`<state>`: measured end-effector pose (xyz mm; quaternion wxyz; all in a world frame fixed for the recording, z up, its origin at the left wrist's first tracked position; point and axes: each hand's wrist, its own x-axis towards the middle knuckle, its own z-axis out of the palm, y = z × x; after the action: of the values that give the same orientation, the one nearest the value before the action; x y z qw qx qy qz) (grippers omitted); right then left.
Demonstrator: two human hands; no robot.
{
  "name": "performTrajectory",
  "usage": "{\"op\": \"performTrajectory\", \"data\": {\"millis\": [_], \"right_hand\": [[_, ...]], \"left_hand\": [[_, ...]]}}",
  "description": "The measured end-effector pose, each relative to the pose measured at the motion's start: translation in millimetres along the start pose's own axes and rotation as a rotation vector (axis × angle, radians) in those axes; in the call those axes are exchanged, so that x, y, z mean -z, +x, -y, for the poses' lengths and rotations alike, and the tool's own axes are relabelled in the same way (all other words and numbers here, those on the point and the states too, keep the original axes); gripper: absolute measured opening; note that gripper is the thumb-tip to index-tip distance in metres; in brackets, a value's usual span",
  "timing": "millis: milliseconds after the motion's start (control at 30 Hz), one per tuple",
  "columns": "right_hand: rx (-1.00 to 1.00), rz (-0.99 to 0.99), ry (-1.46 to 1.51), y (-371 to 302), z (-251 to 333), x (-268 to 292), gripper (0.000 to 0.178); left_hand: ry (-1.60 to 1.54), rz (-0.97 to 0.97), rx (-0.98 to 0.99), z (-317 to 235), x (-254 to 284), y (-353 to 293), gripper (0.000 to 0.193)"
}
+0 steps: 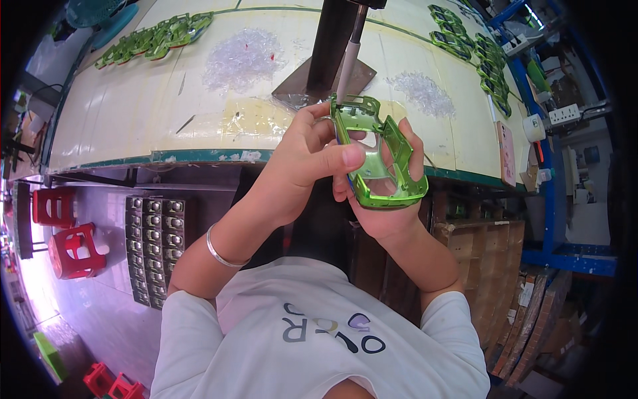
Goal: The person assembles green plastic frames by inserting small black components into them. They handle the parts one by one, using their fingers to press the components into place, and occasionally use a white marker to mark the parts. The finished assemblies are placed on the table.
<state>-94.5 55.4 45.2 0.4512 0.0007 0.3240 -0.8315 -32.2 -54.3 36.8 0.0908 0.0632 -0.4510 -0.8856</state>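
Note:
Both my hands hold a shiny green plastic toy car body shell [391, 198], its hollow inside turned up. My left hand [302, 159] grips the shell's left side, thumb laid over the edge. From below and the right, my right hand [393, 218] cups it, fingers wrapped along the right side. The far left corner of the shell is at the lower tip of a light grey rod [348, 70], which hangs from a dark upright stand [327, 46]. Whether the tip touches the plastic I cannot tell.
Two piles of small clear plastic pieces [242, 58] lie on the cream worktable [149, 126]. Rows of green car shells [159, 36] stand at the far left, more shells [488, 66] at the far right. A stacked rack [154, 249] and red stools [76, 251] are lower left.

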Motion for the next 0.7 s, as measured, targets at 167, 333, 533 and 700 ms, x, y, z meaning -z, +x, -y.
{"op": "performTrajectory", "data": {"millis": [167,333,533,700], "right_hand": [[-0.043,0.041,0.032,10.8,-5.6,13.9,0.057],[-0.241,0.278,0.101,25.9,1.3,33.2,0.055],[-0.424,0.53,0.324,37.8,11.5,43.6,0.059],[-0.451,0.594,0.379,37.6,15.3,45.0,0.061]], "left_hand": [[0.045,0.007,-0.043,8.2,7.8,-6.3,0.093],[0.142,-0.014,-0.066,11.9,14.4,-18.1,0.096],[0.214,0.014,-0.165,15.8,10.3,-27.5,0.106],[0.219,0.035,-0.181,15.7,6.7,-28.8,0.111]]}}
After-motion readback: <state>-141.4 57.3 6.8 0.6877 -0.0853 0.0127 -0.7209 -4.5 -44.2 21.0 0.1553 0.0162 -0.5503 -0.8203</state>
